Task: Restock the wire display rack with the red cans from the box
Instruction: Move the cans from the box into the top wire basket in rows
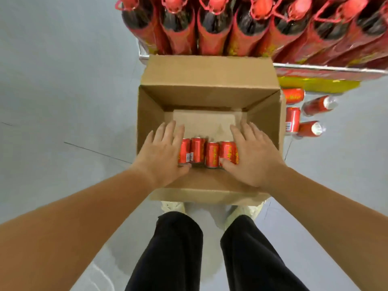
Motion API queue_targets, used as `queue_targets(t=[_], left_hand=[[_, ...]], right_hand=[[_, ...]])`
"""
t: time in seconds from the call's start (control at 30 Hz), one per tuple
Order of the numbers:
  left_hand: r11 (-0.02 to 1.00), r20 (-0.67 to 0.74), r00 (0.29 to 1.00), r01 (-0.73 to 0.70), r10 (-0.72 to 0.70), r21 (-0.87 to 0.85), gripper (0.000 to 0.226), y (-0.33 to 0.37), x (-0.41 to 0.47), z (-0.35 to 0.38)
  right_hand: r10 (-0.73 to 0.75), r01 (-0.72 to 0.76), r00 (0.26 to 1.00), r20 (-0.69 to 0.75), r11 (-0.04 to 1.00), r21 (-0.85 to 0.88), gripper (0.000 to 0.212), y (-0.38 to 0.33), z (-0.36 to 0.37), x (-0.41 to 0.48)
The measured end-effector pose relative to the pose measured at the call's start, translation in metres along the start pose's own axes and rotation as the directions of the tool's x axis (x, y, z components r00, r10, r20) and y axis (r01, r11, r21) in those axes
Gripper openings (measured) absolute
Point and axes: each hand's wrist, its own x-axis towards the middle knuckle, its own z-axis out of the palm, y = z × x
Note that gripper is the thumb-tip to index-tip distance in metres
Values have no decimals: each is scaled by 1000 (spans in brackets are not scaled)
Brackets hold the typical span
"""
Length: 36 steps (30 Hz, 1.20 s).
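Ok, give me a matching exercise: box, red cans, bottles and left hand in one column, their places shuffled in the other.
Things:
1 cardboard box
2 red cans
3 bottles
4 left hand

Places:
A standing on the rack
B in front of the rack, by the person's feet
C on the left end of the can row
D in a row inside the box

Pairs: 1-B, 2-D, 3-A, 4-C

A row of dark bottles [212,22] in red sleeves with red caps fills the top edge. At right, two red-labelled bottles [319,106] lie tilted below a yellow strip [319,84]. The grey floor [63,91] shows thin seams. Black trousers [178,248] and pale shoes [174,206] are at the bottom.
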Motion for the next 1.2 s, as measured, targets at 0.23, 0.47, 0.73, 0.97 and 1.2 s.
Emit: queue_targets(t=[0.23, 0.47, 0.73, 0.97, 1.2], left_hand=[[998, 122, 991, -55, 54, 4, 109, -12, 70, 99], [994, 310, 948, 88, -65, -58, 122, -20, 126, 171], [906, 416, 882, 343, -221, -247, 103, -34, 161, 216], [872, 547, 816, 395, -188, -289, 94, -43, 188, 227], [813, 493, 831, 463, -258, -354, 105, -36, 185, 233]], right_hand=[[54, -49, 985, 161, 998, -34, 98, 31, 107, 60], [198, -205, 948, 250, 979, 4, 106, 52, 172, 108], [379, -453, 862, 337, 874, 174, 92, 71, 199, 151], [371, -554, 743, 556, 808, 201, 103, 84, 200, 185], [369, -569, 765, 528, 771, 286, 98, 82, 197, 186]])
